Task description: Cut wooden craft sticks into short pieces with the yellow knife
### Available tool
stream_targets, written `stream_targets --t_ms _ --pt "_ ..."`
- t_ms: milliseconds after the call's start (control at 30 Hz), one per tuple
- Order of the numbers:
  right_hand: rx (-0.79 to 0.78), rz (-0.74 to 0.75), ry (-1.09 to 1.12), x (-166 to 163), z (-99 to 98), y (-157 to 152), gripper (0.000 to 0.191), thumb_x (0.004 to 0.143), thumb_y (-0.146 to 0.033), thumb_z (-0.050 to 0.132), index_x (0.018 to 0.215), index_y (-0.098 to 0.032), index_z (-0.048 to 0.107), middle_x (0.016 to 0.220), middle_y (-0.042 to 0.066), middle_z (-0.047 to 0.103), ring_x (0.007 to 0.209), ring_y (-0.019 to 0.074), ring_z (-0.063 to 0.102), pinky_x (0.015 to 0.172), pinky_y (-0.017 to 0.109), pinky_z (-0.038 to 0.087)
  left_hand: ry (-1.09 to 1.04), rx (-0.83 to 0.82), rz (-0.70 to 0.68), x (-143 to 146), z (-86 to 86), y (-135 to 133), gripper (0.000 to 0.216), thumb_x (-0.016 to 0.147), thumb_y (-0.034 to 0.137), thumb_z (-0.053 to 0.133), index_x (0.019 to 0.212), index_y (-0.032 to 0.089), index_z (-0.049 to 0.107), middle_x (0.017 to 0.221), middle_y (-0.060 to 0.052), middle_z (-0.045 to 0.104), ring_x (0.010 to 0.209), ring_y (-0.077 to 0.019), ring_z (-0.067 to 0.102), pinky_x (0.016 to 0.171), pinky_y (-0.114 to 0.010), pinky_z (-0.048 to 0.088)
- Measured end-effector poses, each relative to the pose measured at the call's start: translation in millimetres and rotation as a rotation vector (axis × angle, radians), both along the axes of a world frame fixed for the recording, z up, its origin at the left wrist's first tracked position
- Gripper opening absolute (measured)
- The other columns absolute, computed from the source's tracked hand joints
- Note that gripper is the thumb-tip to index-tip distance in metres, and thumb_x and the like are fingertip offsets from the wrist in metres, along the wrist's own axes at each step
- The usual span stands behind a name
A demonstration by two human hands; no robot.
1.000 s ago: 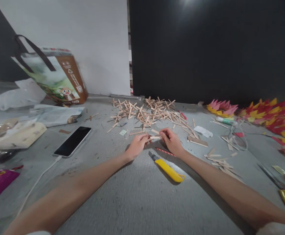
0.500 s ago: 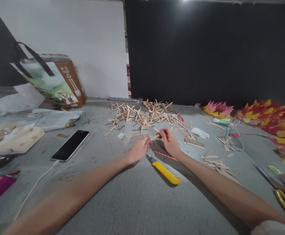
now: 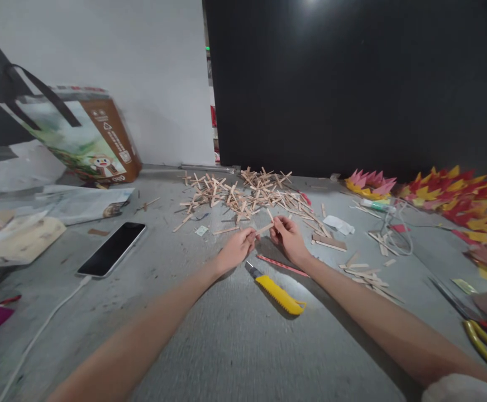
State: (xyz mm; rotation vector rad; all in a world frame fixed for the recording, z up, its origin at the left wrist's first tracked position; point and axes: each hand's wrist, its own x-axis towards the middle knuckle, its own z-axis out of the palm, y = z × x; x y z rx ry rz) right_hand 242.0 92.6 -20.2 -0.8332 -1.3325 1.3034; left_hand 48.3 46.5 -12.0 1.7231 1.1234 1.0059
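My left hand (image 3: 237,247) pinches one end of a flat wooden craft stick (image 3: 263,229), which points across toward the right. Closed at the fingertips, my right hand (image 3: 289,239) grips a second short wooden stick (image 3: 270,214) that tilts upward and meets the first stick's far end. Whether the two sticks are joined I cannot tell. Below my hands lie a yellow utility knife (image 3: 280,295), its blade pointing up-left, and a red patterned pencil (image 3: 283,264). Just beyond them spreads a heap of crossed wooden sticks (image 3: 235,195).
Loose sticks (image 3: 367,276) and a brown strip (image 3: 329,242) lie right, with scissors (image 3: 484,340) and paper flowers (image 3: 457,195) farther out. On the left are a phone (image 3: 111,249) with a cable, plastic packets (image 3: 84,204) and a carrier bag (image 3: 80,139). Upright panels stand behind.
The view has turned slightly right. My hands have moved a little apart, showing more of the stick between them, and the stick in my right hand now points more upright.
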Motion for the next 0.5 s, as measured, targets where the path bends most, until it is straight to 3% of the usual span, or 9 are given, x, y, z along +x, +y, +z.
stream_targets --t_ms 500 --pt "-0.141 0.115 0.210 1.5 6.5 -0.8 0.039 0.081 -0.052 0.084 0.085 -0.022 0.059 0.056 -0.009 0.043 0.046 0.0066 0.030 0.043 0.021 0.021 0.030 -0.006 -0.015 -0.9 4.8 1.0 0.036 0.107 0.046 0.037 0.100 0.019 0.060 0.064 0.004 0.051 0.058 -0.0145 0.047 0.060 -0.026 0.035"
